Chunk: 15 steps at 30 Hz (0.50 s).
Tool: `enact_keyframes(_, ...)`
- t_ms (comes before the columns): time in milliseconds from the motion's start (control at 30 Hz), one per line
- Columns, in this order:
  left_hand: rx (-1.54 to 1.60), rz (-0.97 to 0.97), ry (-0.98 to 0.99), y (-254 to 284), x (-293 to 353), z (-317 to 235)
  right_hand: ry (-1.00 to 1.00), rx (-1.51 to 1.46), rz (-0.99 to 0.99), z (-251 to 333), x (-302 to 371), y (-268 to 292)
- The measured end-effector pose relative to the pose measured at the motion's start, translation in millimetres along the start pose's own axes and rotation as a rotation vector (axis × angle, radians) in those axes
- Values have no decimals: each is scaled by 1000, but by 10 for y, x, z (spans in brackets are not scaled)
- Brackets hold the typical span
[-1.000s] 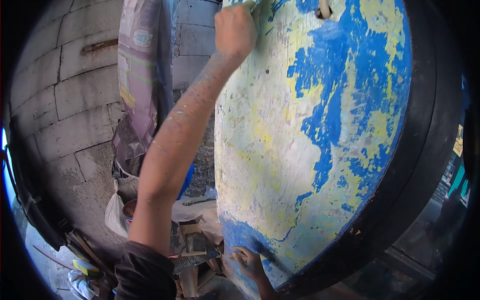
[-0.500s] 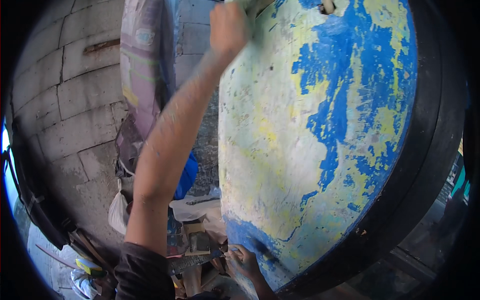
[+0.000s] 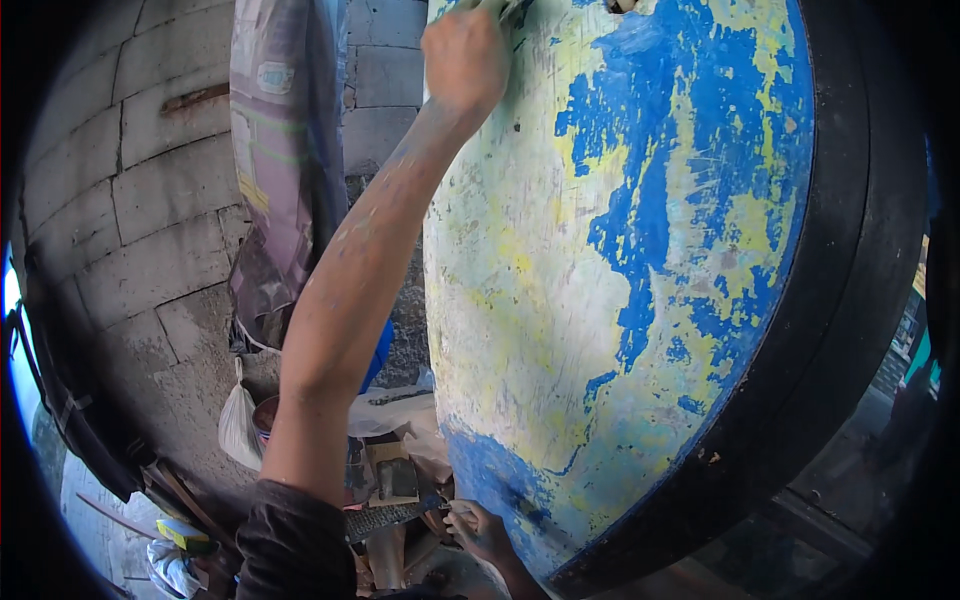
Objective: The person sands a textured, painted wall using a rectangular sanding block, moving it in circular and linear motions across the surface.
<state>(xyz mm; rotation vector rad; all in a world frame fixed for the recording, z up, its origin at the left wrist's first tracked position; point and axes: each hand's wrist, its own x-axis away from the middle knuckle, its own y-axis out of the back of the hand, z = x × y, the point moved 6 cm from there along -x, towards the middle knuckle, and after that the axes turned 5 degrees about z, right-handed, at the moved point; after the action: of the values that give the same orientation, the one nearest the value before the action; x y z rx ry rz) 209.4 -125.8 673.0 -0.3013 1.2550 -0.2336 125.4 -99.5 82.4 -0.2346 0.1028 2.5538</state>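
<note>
A large, curved panel [image 3: 530, 290] with worn white, yellow and blue paint fills the middle and right of the view. My left arm stretches up across the panel's left edge. At the top, my left hand [image 3: 466, 60] is closed in a fist against the painted surface. Something greyish-green shows past its knuckles, mostly cut off by the frame, so its kind stays unclear. Low down, beside the blue lower end of the panel, is my right hand [image 3: 480, 532]. Its fingers are curled together, and what they hold, if anything, is too small to make out.
A thick dark rim [image 3: 790, 400] borders the panel's right side. On the left stand a grey block wall [image 3: 170, 200] and a hanging purple patterned cloth [image 3: 272, 150]. Below hang a white bag [image 3: 240, 425] and a blue thing [image 3: 378, 358]. A yellow sponge-like block [image 3: 183, 534] lies lower left.
The view has shifted, so the panel sits a little farther left. Against the panel, my left fist has moved slightly right. My right hand stays low by the panel's lower end.
</note>
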Motion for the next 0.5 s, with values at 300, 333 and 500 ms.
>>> enact_keyframes(300,-112,80,101,-128,-216,195,-24,45,-7,-30,-2,115)
enact_keyframes(333,-124,74,101,-141,-260,294,-21,52,4,-4,15,95)
enact_keyframes(500,-16,43,60,-167,-30,72,12,-17,-19,70,110,34)
